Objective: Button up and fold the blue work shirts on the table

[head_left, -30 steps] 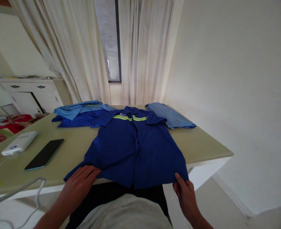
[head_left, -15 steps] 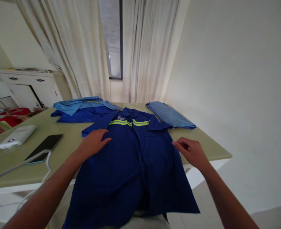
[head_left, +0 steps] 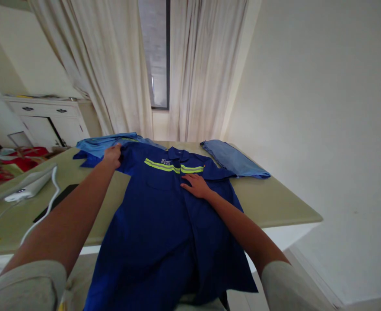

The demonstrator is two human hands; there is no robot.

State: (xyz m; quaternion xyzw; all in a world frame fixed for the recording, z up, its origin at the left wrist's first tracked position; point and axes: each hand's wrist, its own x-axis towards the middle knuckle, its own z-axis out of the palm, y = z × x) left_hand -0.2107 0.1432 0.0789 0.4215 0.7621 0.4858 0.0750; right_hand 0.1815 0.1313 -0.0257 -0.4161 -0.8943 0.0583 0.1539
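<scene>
A dark blue short-sleeved work shirt [head_left: 158, 207] with a yellow-green reflective band across the chest lies face up, collar away from me. Its lower part hangs over the table's front edge. My left hand [head_left: 112, 156] is closed on the end of the left-side sleeve and holds it slightly raised. Flat on the shirt's front, just under the band near the buttoned edge, rests my right hand [head_left: 196, 185], its fingers spread. The right-side sleeve lies on the table.
Light blue and darker blue clothes [head_left: 95, 146] lie at the back left, and a folded light blue garment [head_left: 234, 157] at the back right. On the left of the table [head_left: 274, 203] are a white device [head_left: 31, 188], a dark phone [head_left: 56, 202] and a white cable [head_left: 52, 203].
My left hand has reached forward and taken hold of the sleeve, lifting and spreading it outward. From beside the shirt, my right hand has come inward onto its chest.
</scene>
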